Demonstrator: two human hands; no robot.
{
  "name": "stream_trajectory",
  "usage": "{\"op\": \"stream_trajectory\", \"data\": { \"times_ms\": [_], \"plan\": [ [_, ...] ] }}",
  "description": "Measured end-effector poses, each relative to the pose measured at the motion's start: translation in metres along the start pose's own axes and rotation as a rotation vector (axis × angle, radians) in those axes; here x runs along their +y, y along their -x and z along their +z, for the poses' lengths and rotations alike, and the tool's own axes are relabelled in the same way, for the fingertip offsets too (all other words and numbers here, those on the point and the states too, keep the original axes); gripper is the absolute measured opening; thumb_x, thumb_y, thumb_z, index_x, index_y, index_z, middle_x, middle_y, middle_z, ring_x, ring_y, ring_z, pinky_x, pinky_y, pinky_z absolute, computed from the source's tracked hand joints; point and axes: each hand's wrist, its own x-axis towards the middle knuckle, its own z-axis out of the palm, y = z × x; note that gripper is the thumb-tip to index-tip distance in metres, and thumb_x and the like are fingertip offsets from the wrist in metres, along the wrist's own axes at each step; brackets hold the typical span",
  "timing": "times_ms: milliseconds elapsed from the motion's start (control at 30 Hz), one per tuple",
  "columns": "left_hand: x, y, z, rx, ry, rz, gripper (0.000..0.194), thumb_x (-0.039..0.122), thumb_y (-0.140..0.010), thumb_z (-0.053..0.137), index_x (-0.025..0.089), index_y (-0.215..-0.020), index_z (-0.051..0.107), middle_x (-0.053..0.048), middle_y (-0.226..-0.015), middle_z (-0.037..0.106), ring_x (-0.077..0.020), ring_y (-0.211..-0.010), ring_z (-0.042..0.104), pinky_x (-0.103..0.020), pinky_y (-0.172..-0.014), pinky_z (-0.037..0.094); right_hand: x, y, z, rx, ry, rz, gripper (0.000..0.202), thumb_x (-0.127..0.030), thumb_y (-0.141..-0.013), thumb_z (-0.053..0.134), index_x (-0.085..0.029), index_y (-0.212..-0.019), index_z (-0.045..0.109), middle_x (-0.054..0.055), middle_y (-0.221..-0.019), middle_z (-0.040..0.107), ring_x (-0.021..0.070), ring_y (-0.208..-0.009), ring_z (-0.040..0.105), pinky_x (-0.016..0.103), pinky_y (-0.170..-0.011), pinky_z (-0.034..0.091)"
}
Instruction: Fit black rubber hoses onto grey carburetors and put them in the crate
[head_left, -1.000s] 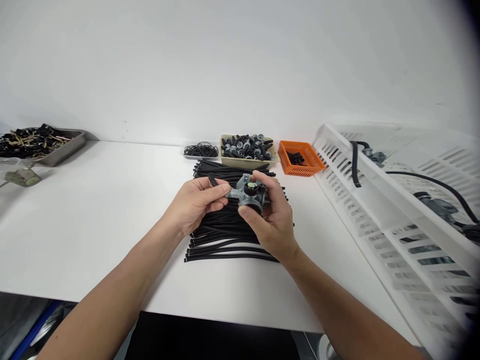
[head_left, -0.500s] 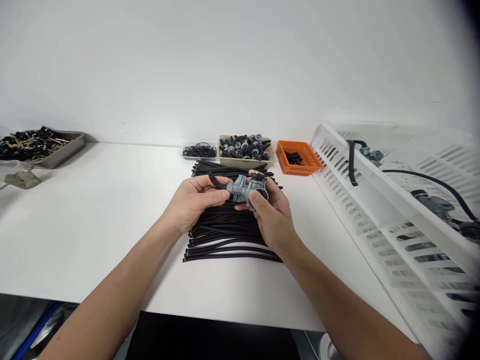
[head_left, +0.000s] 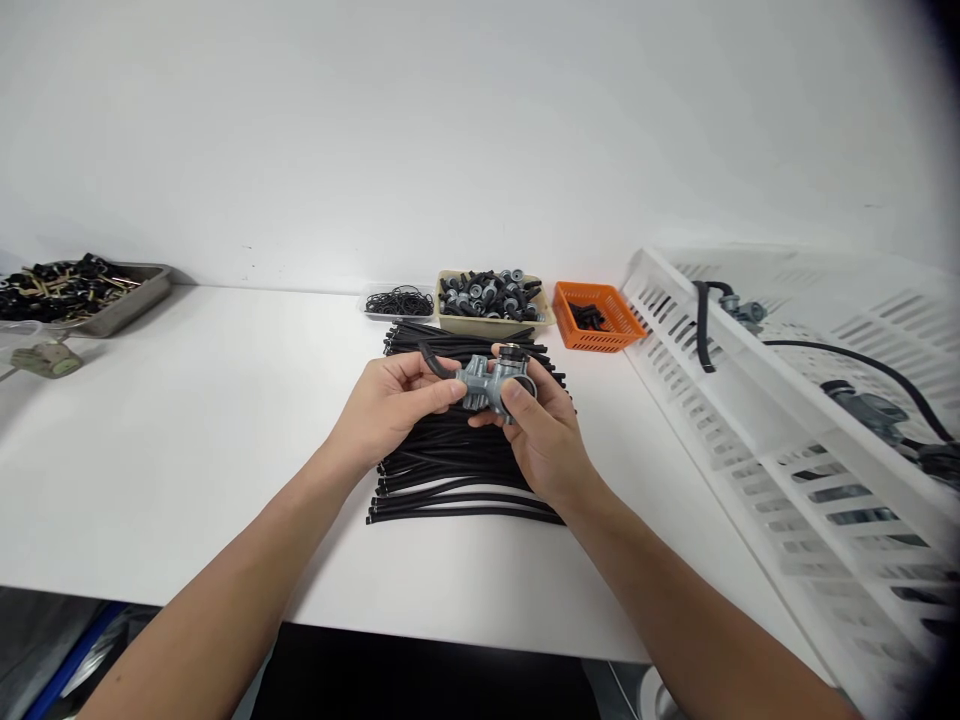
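Both hands hold a grey metal carburetor (head_left: 480, 382) above a spread of black rubber hoses (head_left: 457, 455). My right hand (head_left: 546, 430) grips its round body on the right, thumb across the front and fingers behind. On the left, my left hand (head_left: 386, 405) pinches the carburetor's end where a short black rubber tube (head_left: 436, 362) sticks out and bends up. The pinch hides the joint between tube and metal. A black ring-shaped cap sits on top of the body.
Along the wall stand a clear tray of thin black rings (head_left: 400, 302), a cream bin (head_left: 487, 325) of small parts and an orange basket (head_left: 604, 340). A white slotted crate (head_left: 720, 400) with more carburetors fills the right. A metal tray (head_left: 146, 290) is far left.
The carburetor has shifted very slightly, turning a little in my fingers. Both hands keep their hold on it.
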Motion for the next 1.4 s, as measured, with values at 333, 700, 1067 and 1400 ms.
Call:
{"op": "stream_trajectory", "data": {
  "times_ms": [333, 700, 1067, 1400],
  "plan": [
    [0.003, 0.000, 0.001, -0.005, 0.074, 0.008, 0.032, 0.026, -0.070, 0.095, 0.023, -0.100, 0.085, 0.001, -0.075, 0.072, -0.0127, -0.073, 0.065, -0.030, -0.080, 0.054, -0.005, -0.001, 0.003, 0.042, -0.134, 0.146, 0.039, -0.057, -0.084, 0.086, -0.026, -0.104, 0.073, 0.002, -0.107, 0.070, 0.0169, -0.092, 0.066, 0.025, -0.065, 0.066],
    [0.003, 0.001, 0.000, -0.068, 0.030, 0.034, 0.034, 0.026, -0.075, 0.091, 0.022, -0.107, 0.084, -0.002, -0.084, 0.076, -0.0130, -0.075, 0.067, -0.029, -0.080, 0.056, -0.006, -0.004, 0.000, -0.003, -0.234, 0.311, 0.042, -0.060, -0.085, 0.084, -0.026, -0.108, 0.078, 0.003, -0.108, 0.076, 0.0170, -0.086, 0.070, 0.025, -0.060, 0.066],
    [-0.002, 0.002, 0.008, 0.077, -0.041, 0.094, 0.030, 0.038, -0.070, 0.097, 0.020, -0.086, 0.080, 0.001, -0.070, 0.072, -0.0141, -0.068, 0.067, -0.030, -0.070, 0.055, -0.003, -0.005, -0.002, -0.047, -0.362, 0.421, 0.037, -0.058, -0.095, 0.074, -0.024, -0.109, 0.079, 0.002, -0.097, 0.079, 0.0167, -0.081, 0.075, 0.024, -0.058, 0.065],
    [-0.004, 0.008, 0.022, 0.207, -0.010, 0.100, 0.033, 0.036, -0.067, 0.097, 0.021, -0.079, 0.071, 0.006, -0.061, 0.060, -0.0117, -0.057, 0.059, -0.028, -0.059, 0.047, 0.000, -0.005, -0.001, -0.068, -0.362, 0.446, 0.040, -0.060, -0.098, 0.069, -0.024, -0.110, 0.081, 0.003, -0.094, 0.080, 0.0176, -0.082, 0.076, 0.025, -0.058, 0.065]
  ]
}}
